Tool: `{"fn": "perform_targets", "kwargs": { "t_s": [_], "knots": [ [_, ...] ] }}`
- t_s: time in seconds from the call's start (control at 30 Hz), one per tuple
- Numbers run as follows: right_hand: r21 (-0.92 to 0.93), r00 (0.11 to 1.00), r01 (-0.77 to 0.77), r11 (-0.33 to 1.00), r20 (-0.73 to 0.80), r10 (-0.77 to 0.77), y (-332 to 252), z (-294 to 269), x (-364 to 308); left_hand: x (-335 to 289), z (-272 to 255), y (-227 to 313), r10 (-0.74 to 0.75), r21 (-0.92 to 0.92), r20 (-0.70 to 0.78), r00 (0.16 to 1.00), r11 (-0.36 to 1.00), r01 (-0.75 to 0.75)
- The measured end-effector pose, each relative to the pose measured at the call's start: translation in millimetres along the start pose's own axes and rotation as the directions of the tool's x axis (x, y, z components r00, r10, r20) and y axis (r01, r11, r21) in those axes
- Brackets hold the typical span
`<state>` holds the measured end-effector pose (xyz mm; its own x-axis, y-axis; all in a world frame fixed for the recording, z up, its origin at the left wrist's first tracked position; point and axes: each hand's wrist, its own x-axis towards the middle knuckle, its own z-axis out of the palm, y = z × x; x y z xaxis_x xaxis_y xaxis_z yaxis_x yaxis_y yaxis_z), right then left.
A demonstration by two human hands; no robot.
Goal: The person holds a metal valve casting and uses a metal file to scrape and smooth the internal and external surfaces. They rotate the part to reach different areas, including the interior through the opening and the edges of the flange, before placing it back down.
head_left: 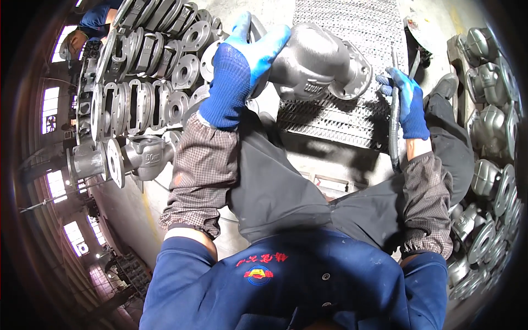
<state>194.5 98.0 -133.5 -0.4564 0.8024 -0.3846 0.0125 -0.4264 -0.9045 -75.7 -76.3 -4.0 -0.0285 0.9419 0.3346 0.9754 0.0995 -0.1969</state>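
Head view: left hand (250,52), blue-gloved, is gripping the near end of a gray metal casting (311,60), thumb and fingers spreading apart around that end. Casting is sitting just right of this hand, over a ridged metal worktop (352,14). Its long axis is running left to right, dipping slightly toward the right; the round flange (360,71) at the far end is pointing right and a bit toward the wearer. Right hand (404,93), also gloved, is curling partway around a dark rod (394,126) beyond the flange; can't tell if it's closing firmly. Rod is running lengthwise past the palm, toward the wearer's knee.

Left glove is hiding the casting's held end; underside isn't showing, so contact with the worktop is unclear. Rod's lower end is getting lost near the trouser leg. Stacked castings (146,52) are lying left of the left hand; more castings (487,126) right of the right hand are fading into the dark rim. Co-worker's arm (96,22), far left of the left hand, is getting cut off.
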Motion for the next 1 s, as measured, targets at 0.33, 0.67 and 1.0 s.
{"fn": "perform_targets", "kwargs": {
  "t_s": [0.33, 0.67, 1.0],
  "knots": [
    [0.028, 0.993, 0.101, 0.995, 0.064, -0.102, -11.2, -18.4, -32.3, 28.1, 9.8, 15.2, -0.626, -0.743, 0.254, 0.737, 0.362, 0.563],
    [0.369, 0.962, -0.124, 0.921, 0.271, 0.021, -35.7, -30.1, -57.9, 57.1, 2.4, 42.6, -0.612, -0.703, 0.288, 0.737, 0.388, 0.597],
    [0.501, 0.923, -0.062, 0.863, 0.358, -0.142, -45.1, -47.3, -70.9, 108.5, 6.1, 63.2, 0.047, -0.569, 0.026, 0.999, 0.822, -0.024]
  ]
}}
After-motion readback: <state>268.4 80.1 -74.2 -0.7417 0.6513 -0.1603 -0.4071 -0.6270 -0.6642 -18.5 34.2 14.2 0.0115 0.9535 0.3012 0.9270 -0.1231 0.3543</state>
